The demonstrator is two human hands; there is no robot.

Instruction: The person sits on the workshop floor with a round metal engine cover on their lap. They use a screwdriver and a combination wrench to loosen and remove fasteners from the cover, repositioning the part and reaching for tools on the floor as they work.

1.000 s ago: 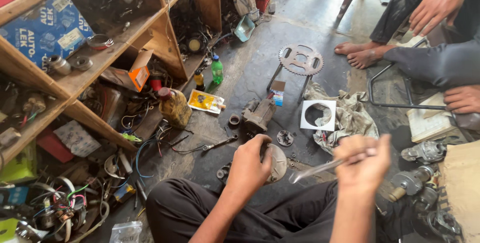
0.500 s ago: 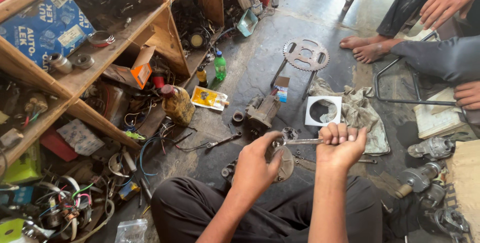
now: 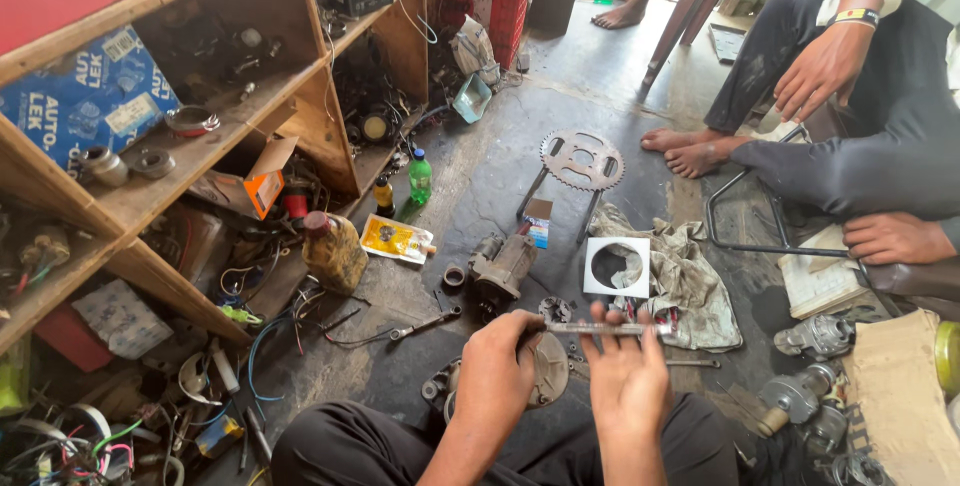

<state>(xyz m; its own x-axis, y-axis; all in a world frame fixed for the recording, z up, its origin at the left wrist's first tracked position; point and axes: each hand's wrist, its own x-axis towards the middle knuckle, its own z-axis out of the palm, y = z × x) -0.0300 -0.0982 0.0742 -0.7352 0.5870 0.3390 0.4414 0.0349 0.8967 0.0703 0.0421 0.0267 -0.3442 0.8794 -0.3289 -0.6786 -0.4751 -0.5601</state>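
Head view, and starting at the far left you have the wooden shelf (image 3: 190, 171) crammed with parts, a blue carton (image 3: 85, 96) up top and an orange box (image 3: 265, 191) lower down. Below it, a tangle of coloured wires (image 3: 90, 441) spills over the floor. Moving right: a brown jug (image 3: 335, 251), a yellow pouch (image 3: 395, 239), a green bottle (image 3: 420, 176) and a spanner (image 3: 425, 324) lying loose on the concrete.

Now the centre. Your left hand (image 3: 495, 376) curls closed around the round metal housing (image 3: 548, 371) between your knees and touches the near end of the thin metal tool (image 3: 600, 328). Your right hand (image 3: 628, 371) pinches that tool from below, fingers pressed together along it, holding it level above the housing. Just beyond sit a grey motor body (image 3: 503, 264) and a white card with a round hole (image 3: 617, 266), resting on a dirty rag (image 3: 690, 281). A toothed sprocket (image 3: 581, 159) lies further back.

Watch the risks: that tool is slim and held only by fingertips, so a slip could drop it among the small parts beside your knee. The housing looks greasy, so I'd judge it could twist in your grip.

At right, another person's hand (image 3: 890, 238) rests near a notebook (image 3: 820, 281).
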